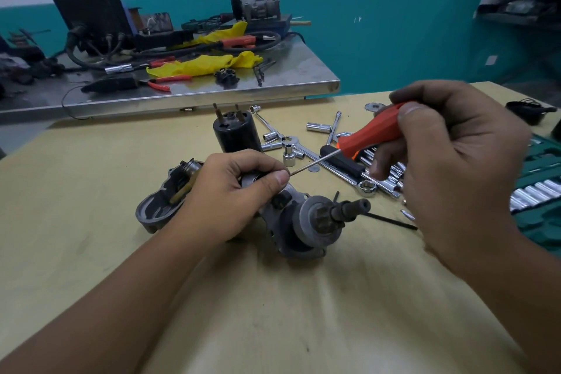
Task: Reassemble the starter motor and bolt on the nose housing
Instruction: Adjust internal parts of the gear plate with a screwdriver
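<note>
Item: starter motor assembly (291, 215), lying on its side on the wooden workbench (91, 191), pinion shaft (349, 209) pointing toward the right hand.

Left hand (233, 191): fingers curled over the upper body of the assembly, thumb and forefinger pinched at the tip of the screwdriver shank.

Right hand (455, 167): raised above the bench, fingers wrapped round the orange handle of a screwdriver (373, 130); the thin shank sloped down to the left hand's fingertips.

Behind the left wrist: grey cast nose housing (158, 206), open side up, apart from the assembly. Beyond the left knuckles: black cylindrical motor body (236, 133), standing upright with two studs on top.

Between and under the hands: loose sockets, a combination wrench (343, 173) and a black hex key (391, 222). Beyond the right hand: green socket set tray (540, 209).
</note>
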